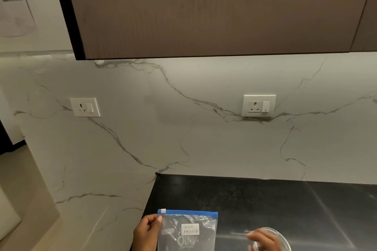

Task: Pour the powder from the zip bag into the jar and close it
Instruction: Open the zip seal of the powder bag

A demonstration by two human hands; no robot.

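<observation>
left hand (145,232) grips zip bag (187,231) beside blurred right hand (263,240).

- One zip bag (187,230), clear with a blue zip strip, upright at the worktop's (265,199) near edge.
- One white label (190,229) on the bag.
- One clear round lid or jar rim (279,234), right of the bag; which it is cannot be told.
- Two hands: left hand (145,234), right hand (263,241).
- Two wall sockets: one (84,107) left, one (258,105) right.
- One wall cabinet (214,10).

Only two bare hands show: the left hand (145,234) at about seven o'clock, the right hand (263,241) at five o'clock, blurred. No sleeves are visible.
</observation>
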